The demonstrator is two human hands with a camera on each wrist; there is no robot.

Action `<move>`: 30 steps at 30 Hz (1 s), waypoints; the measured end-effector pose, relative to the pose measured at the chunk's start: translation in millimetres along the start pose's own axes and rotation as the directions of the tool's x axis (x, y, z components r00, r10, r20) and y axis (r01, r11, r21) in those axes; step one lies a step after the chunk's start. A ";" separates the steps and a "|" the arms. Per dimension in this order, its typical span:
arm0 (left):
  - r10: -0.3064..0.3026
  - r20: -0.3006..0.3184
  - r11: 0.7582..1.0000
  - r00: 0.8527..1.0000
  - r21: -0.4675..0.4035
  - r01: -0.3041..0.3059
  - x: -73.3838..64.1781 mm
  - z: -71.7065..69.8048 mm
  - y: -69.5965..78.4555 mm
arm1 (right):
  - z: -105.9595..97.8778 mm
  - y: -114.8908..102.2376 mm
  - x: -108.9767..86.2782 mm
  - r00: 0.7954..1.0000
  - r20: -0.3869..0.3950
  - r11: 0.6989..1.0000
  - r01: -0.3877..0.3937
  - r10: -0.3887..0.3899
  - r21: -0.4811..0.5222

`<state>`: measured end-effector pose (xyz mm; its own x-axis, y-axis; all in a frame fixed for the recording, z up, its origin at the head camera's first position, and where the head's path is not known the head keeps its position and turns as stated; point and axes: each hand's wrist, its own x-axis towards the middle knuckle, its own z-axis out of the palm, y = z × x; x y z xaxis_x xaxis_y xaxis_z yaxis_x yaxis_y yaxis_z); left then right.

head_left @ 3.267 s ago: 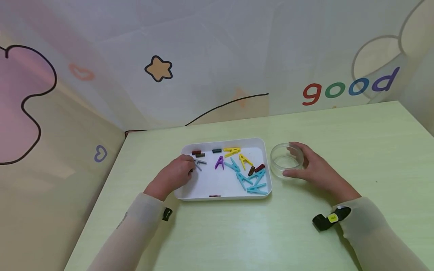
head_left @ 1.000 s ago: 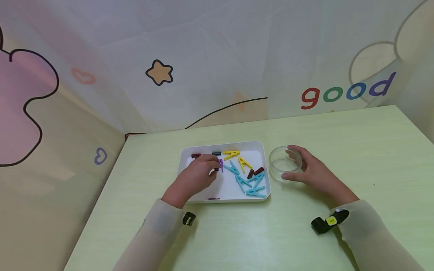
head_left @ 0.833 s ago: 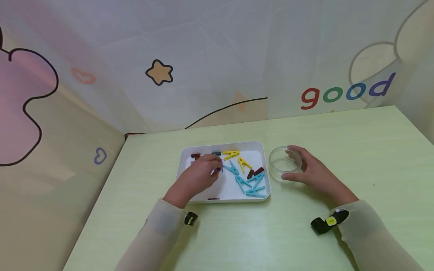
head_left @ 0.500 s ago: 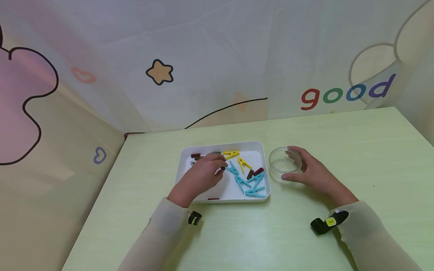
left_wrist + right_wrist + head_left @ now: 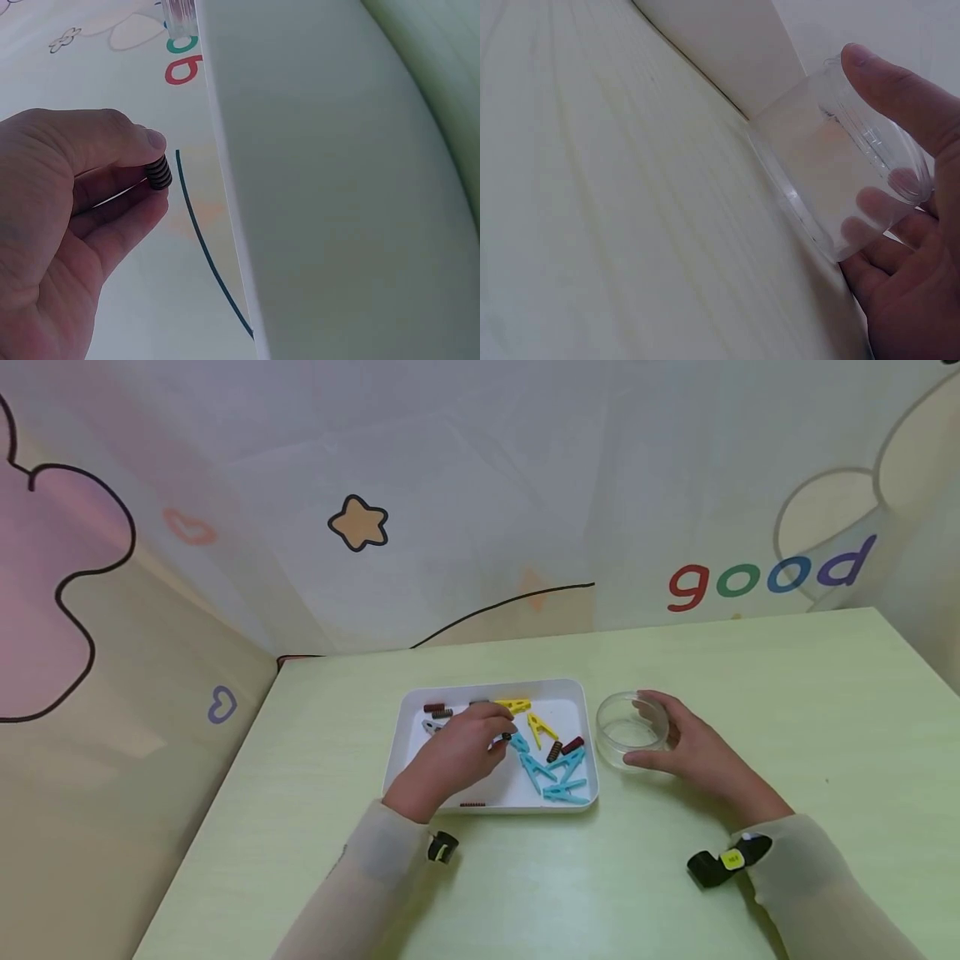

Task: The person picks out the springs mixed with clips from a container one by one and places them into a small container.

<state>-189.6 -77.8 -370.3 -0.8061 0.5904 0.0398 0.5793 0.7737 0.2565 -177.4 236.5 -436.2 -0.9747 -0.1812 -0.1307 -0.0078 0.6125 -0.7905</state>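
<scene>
In the head view my left hand [image 5: 461,756] is over the middle of a white tray [image 5: 558,706]. Its thumb and fingers pinch a small dark coil spring [image 5: 159,173], plain in the left wrist view. My right hand [image 5: 697,752] grips a clear round plastic container [image 5: 802,169] that stands right of the tray, thumb on one side and fingers on the other. Light blue clips [image 5: 566,791], yellow clips [image 5: 542,729] and a grey clip [image 5: 431,727] lie in the tray. The left hand hides the purple clip.
More springs lie in the tray: a dark red spring [image 5: 433,707] and a brown one [image 5: 442,713] at back left, a thin red spring [image 5: 472,804] along the front. The pale green table [image 5: 585,877] meets a printed wall cloth [image 5: 480,510] behind.
From beside the grey clip at the tray's left, my left hand has moved right with the spring, now covering the purple clip. My right hand keeps its grip on the container.
</scene>
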 end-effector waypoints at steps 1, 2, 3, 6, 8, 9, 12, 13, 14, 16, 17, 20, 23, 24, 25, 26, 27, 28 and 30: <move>0.000 0.001 1.000 1.000 -0.003 0.000 0.5 0.5 0.7 | 0.2 0.3 -0.2 1.000 -0.001 1.000 -0.001 0.001 -0.001; 0.001 0.001 1.000 1.000 -0.003 -0.001 0.8 1.0 1.6 | 0.3 0.6 -0.5 1.000 -0.001 1.000 -0.003 0.003 -0.001; 0.001 0.002 1.000 1.000 -0.002 -0.001 1.3 1.5 2.3 | 0.4 0.6 -0.7 1.000 -0.001 1.000 -0.003 0.003 -0.002; 0.003 0.003 1.000 1.000 -0.009 -0.003 2.4 2.4 4.7 | 0.6 0.2 -1.2 1.000 -0.002 1.000 0.000 0.000 -0.005; 0.010 -0.002 1.000 1.000 -0.013 -0.010 3.0 2.4 6.3 | 0.5 0.2 -1.2 1.000 -0.004 1.000 0.003 -0.003 -0.007; 0.016 -0.007 1.000 1.000 -0.014 -0.016 3.6 2.4 6.7 | 0.5 0.3 -1.1 1.000 -0.005 1.000 0.007 -0.007 -0.007; 0.037 -0.025 0.999 0.999 -0.022 -0.037 5.0 1.8 8.3 | 0.5 0.4 -0.7 1.000 -0.006 1.000 0.007 -0.007 0.001; 0.044 -0.030 0.999 0.999 -0.022 -0.045 5.3 1.8 8.6 | 0.5 0.4 -0.5 1.000 -0.005 1.000 0.007 -0.007 0.001; 0.052 -0.035 0.998 0.998 -0.024 -0.053 5.7 1.7 8.9 | 0.4 0.2 -0.4 1.000 -0.004 1.000 0.008 -0.008 0.001; 0.066 -0.043 0.997 0.997 -0.027 -0.067 6.3 1.9 9.4 | 0.2 -0.4 -0.4 1.000 -0.003 1.000 0.013 -0.013 0.000; 0.071 -0.045 0.997 0.996 -0.027 -0.073 6.6 2.2 9.6 | 0.1 -0.8 -0.4 1.000 -0.001 1.000 0.014 -0.014 -0.002; 0.086 -0.056 0.996 0.995 -0.032 -0.088 8.1 3.3 11.2 | -0.7 -1.6 -0.8 1.000 -0.003 1.000 0.019 -0.019 -0.004; 0.093 -0.060 0.994 0.994 -0.044 -0.096 10.2 5.8 13.2 | -0.9 -1.2 -1.2 1.000 0.001 1.000 0.010 -0.010 0.006; 0.096 -0.061 0.994 0.994 -0.048 -0.099 10.7 6.5 14.1 | -0.8 -0.9 -1.3 1.000 0.002 1.000 0.006 -0.006 0.012; 0.096 -0.059 0.994 0.994 -0.053 -0.100 11.2 7.3 15.0 | -0.6 -0.5 -1.3 1.000 0.003 1.000 0.004 -0.004 0.016; 0.098 -0.057 0.993 0.994 -0.055 -0.101 11.7 8.0 15.8 | -0.4 -0.2 -1.2 1.000 0.005 1.000 0.002 -0.002 0.019; 0.101 -0.057 0.993 0.993 -0.055 -0.104 12.1 8.5 16.7 | -0.1 0.1 -1.1 1.000 0.006 1.000 0.001 -0.001 0.022; 0.103 -0.056 0.993 0.993 -0.052 -0.106 12.5 9.0 17.6 | 0.0 0.3 -1.0 1.000 0.006 1.000 0.002 -0.002 0.024; 0.113 -0.061 0.992 0.992 -0.043 -0.116 13.5 9.2 19.4 | 0.0 0.5 -0.9 1.000 0.005 1.000 0.005 -0.006 0.024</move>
<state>-188.2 -52.7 -373.7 -0.7411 0.6591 0.1275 0.6632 0.6894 0.2913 -176.5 236.9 -436.5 -0.9735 -0.1886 -0.1293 -0.0078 0.5927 -0.8054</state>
